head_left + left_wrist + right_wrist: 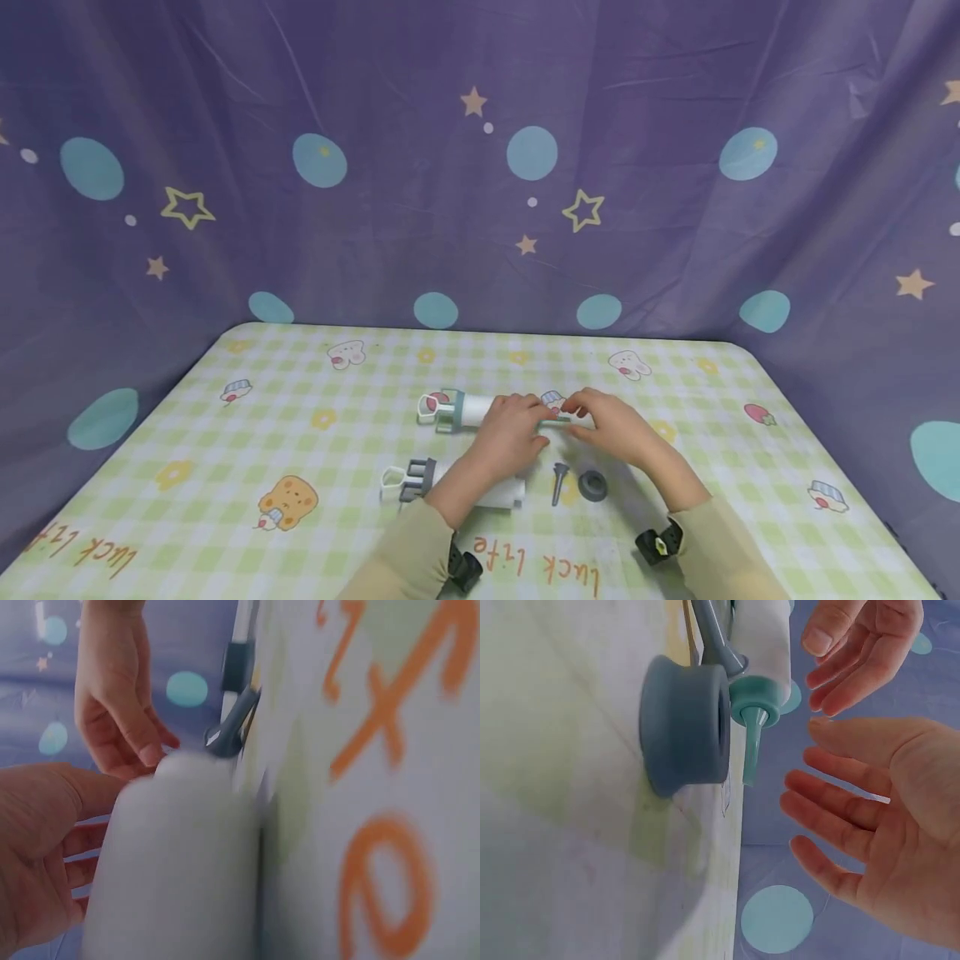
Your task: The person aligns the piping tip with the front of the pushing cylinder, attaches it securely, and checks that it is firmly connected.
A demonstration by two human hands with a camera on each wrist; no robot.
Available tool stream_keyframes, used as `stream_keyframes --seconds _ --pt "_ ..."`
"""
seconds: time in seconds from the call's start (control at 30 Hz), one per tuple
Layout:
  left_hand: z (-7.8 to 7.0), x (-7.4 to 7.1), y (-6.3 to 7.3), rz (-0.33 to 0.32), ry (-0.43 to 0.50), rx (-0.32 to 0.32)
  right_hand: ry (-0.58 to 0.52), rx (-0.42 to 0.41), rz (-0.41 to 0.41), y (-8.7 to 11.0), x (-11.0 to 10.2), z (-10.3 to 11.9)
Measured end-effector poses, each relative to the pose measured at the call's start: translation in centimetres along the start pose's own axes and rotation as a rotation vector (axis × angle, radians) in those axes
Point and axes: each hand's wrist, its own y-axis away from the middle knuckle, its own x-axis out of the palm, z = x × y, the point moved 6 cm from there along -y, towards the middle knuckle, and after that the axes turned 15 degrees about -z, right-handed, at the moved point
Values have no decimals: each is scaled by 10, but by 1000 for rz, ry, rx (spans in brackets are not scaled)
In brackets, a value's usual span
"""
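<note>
A large syringe-like press with a white barrel (476, 411), a green collar and a white loop handle lies across the table. A tapered green nozzle (752, 750) sticks out of its green end cap (756, 697). Over the barrel's right part is my left hand (510, 433), its fingers loosely bent and apart from the barrel in the right wrist view. Beside the nozzle hovers my right hand (618, 429), fingers relaxed and spread, holding nothing. A second press with a white barrel (501, 493) and grey collar lies nearer, under my left forearm, which hides part of it.
Right of the nearer press lie a loose grey nozzle (558, 485) and a grey ring cap (592, 486). A checked, printed cloth covers the table (360, 533). Behind its far edge hangs a purple curtain (645, 250).
</note>
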Motion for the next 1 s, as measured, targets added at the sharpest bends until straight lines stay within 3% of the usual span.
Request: stream_keyframes --seconds 0.23,0.43,0.57,1.0 --pt "-16 11 4 90 26 26 -15 34 110 13 0 1" --pt "-20 19 5 205 59 27 -77 71 230 26 3 1" --pt "-22 26 6 242 38 54 -83 79 269 32 6 0" --pt "-21 29 5 200 51 16 -139 75 302 36 11 -2"
